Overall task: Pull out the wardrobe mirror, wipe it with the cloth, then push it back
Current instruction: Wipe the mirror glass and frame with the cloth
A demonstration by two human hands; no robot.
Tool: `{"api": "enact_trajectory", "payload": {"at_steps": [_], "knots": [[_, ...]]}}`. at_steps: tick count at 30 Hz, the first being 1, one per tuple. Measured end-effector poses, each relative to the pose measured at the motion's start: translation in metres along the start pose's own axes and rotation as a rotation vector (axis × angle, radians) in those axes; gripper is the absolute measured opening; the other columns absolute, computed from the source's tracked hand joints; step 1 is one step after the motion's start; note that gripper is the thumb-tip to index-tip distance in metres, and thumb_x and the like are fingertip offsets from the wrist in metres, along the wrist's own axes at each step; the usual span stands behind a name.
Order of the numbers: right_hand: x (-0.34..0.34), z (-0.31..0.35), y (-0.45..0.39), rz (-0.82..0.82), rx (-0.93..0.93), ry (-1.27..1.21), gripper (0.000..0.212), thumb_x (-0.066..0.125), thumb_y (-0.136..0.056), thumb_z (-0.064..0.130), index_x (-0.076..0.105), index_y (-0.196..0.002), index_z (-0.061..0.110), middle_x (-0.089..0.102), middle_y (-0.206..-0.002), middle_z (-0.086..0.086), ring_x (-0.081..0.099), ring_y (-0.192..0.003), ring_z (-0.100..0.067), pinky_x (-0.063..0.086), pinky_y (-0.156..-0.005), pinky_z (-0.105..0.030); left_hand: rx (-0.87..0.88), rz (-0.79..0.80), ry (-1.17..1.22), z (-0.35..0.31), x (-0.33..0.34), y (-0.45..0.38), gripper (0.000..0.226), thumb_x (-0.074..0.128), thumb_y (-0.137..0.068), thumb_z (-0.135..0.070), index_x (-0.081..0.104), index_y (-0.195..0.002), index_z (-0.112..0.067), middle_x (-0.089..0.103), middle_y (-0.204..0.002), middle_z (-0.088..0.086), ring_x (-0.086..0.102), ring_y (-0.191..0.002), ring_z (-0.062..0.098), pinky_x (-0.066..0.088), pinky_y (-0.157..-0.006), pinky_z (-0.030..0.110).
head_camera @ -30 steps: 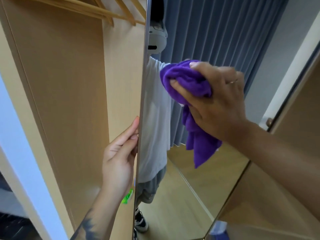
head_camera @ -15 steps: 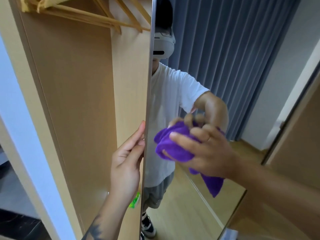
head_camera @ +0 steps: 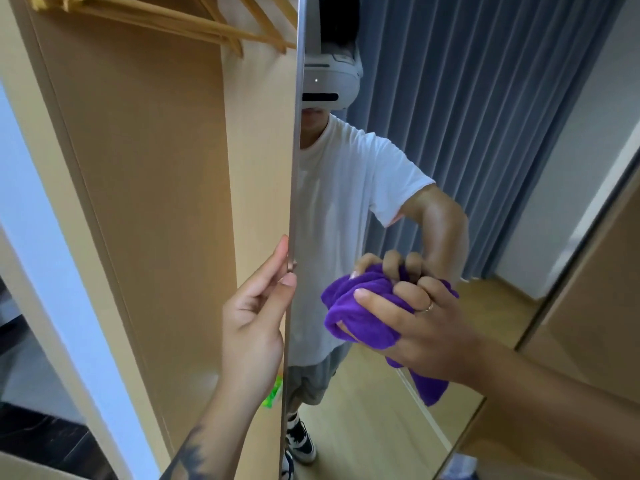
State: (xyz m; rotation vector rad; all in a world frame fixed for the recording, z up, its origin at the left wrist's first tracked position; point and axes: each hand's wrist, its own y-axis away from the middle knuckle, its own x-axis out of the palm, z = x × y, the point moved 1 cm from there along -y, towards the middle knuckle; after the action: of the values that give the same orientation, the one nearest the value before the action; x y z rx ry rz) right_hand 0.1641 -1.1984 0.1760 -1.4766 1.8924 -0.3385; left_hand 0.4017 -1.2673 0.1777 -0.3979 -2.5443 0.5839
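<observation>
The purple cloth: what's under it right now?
The purple cloth, bunched in the right hand, presses on the pulled-out wardrobe mirror. The glass beneath it is covered, so any smears there cannot be seen.

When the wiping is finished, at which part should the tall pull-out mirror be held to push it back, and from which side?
Probably the thin metal front edge of the tall pull-out wardrobe mirror, from the wooden-panel side. The left hand already has its grip there, thumb and fingers pinching the frame. That narrow edge stands out from the wardrobe, and holding it keeps fingers off the glass that the right hand wipes with the bunched purple cloth.
</observation>
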Motion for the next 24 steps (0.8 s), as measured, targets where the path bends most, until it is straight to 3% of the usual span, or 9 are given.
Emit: {"api": "enact_trajectory", "payload": {"at_steps": [4, 7, 10, 14, 16, 18, 19, 21, 24], "knots": [[-0.005, -0.039, -0.006, -0.128, 0.15, 0.143, 0.054, 0.082, -0.09, 0.041, 0.061, -0.139, 0.037, 0.046, -0.152, 0.002, 0.05, -0.109, -0.025, 0.034, -0.106, -0.038, 0.029, -0.05, -0.033, 0.002, 0.006, 0.001, 0.042, 0.077, -0.088, -0.034, 0.073, -0.124, -0.054, 0.075, -0.132, -0.001, 0.068, -0.126, 0.01, 0.049, -0.105, 0.019], [-0.012, -0.055, -0.01, -0.198, 0.361, 0.152, 0.085, 0.082, -0.09, 0.045, 0.036, -0.161, 0.041, 0.044, -0.15, 0.006, 0.052, -0.115, -0.025, 0.031, -0.114, -0.036, 0.065, -0.095, -0.048, 0.007, 0.008, 0.0, 0.041, 0.075, -0.085, -0.045, 0.072, -0.124, -0.057, 0.076, -0.13, -0.001, 0.068, -0.126, 0.012, 0.049, -0.114, 0.034], [-0.011, -0.033, -0.001, -0.165, 0.423, 0.123, 0.085, 0.079, -0.094, 0.043, 0.03, -0.163, 0.041, 0.045, -0.146, 0.004, 0.052, -0.11, -0.027, 0.039, -0.106, -0.04, 0.085, -0.115, -0.062, 0.012, 0.01, -0.001, 0.038, 0.073, -0.09, -0.043, 0.071, -0.125, -0.057, 0.073, -0.135, 0.002, 0.065, -0.133, 0.022, 0.042, -0.12, 0.056], [-0.013, -0.008, 0.011, 0.031, 0.259, 0.133, 0.065, 0.07, -0.1, 0.032, 0.04, -0.157, 0.036, 0.048, -0.142, -0.004, 0.05, -0.107, -0.029, 0.047, -0.09, -0.048, 0.126, -0.15, -0.086, 0.016, 0.015, -0.005, 0.039, 0.067, -0.097, -0.03, 0.071, -0.124, -0.059, 0.075, -0.131, 0.005, 0.068, -0.128, 0.029, 0.046, -0.115, 0.062], [-0.013, -0.009, 0.012, 0.102, 0.311, 0.09, 0.063, 0.073, -0.097, 0.032, 0.042, -0.152, 0.036, 0.05, -0.139, -0.003, 0.05, -0.108, -0.026, 0.049, -0.09, -0.046, 0.138, -0.17, -0.09, 0.019, 0.019, -0.009, 0.04, 0.065, -0.099, -0.029, 0.07, -0.124, -0.059, 0.078, -0.125, 0.006, 0.071, -0.123, 0.032, 0.048, -0.112, 0.064], [-0.014, -0.014, 0.008, 0.16, 0.349, 0.039, 0.066, 0.078, -0.092, 0.036, 0.043, -0.148, 0.038, 0.056, -0.134, -0.001, 0.051, -0.107, -0.023, 0.048, -0.09, -0.042, 0.141, -0.184, -0.095, 0.023, 0.021, -0.014, 0.038, 0.065, -0.1, -0.029, 0.07, -0.125, -0.057, 0.078, -0.122, 0.008, 0.071, -0.121, 0.034, 0.051, -0.109, 0.064], [-0.015, -0.019, 0.006, 0.16, 0.269, 0.075, 0.061, 0.073, -0.094, 0.036, 0.045, -0.147, 0.037, 0.057, -0.135, -0.003, 0.052, -0.106, -0.024, 0.048, -0.089, -0.043, 0.136, -0.183, -0.098, 0.025, 0.021, -0.018, 0.037, 0.067, -0.101, -0.029, 0.07, -0.126, -0.056, 0.078, -0.123, 0.008, 0.071, -0.121, 0.035, 0.052, -0.108, 0.064], [-0.018, -0.039, 0.0, 0.069, 0.201, 0.162, 0.056, 0.072, -0.096, 0.035, 0.049, -0.147, 0.036, 0.052, -0.141, -0.001, 0.051, -0.107, -0.028, 0.051, -0.088, -0.047, 0.122, -0.164, -0.1, 0.028, 0.019, -0.027, 0.036, 0.07, -0.1, -0.029, 0.071, -0.127, -0.053, 0.078, -0.125, 0.007, 0.072, -0.12, 0.032, 0.054, -0.107, 0.06], [-0.018, -0.069, -0.016, -0.162, 0.449, 0.175, 0.094, 0.084, -0.089, 0.04, 0.026, -0.162, 0.042, 0.039, -0.145, 0.01, 0.05, -0.11, -0.027, 0.048, -0.093, -0.048, 0.115, -0.138, -0.126, 0.033, 0.016, -0.041, 0.039, 0.071, -0.095, -0.029, 0.07, -0.129, -0.046, 0.08, -0.119, -0.001, 0.075, -0.112, 0.014, 0.058, -0.103, 0.037]]}}
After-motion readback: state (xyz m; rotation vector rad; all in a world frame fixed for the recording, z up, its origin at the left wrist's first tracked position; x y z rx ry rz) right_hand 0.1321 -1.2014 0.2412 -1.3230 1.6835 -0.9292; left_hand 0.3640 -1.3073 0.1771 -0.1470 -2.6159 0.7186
